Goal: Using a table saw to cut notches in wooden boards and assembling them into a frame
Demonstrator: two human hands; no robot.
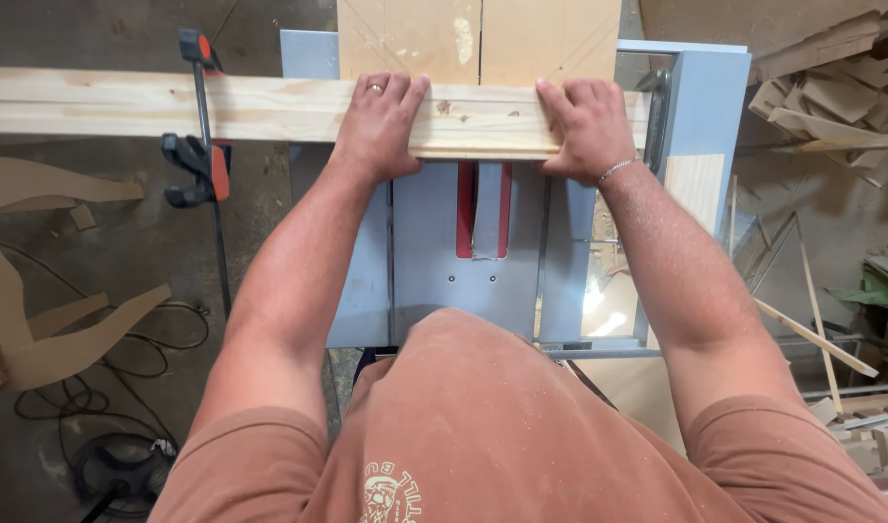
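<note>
the pine board point(270, 108) lies crosswise on the grey saw table point(425, 242), across its far edge, with its long end overhanging well past the table's left edge. behind it stands a plywood sled fence point(478, 39). the left hand point(378, 126) lies flat on the board's top, fingers together and hooked over its far edge. the right hand point(587, 126) lies likewise, fingers narrow and pressing down. the red throat insert point(483, 208) and its slot sit between the two hands, nearer the table's middle. judgement: keep both palms well apart from the slot line, press the board down and against the fence evenly, and support the overhanging end so it cannot tip. a bar clamp point(204, 126) hangs beside the table's left edge.
</note>
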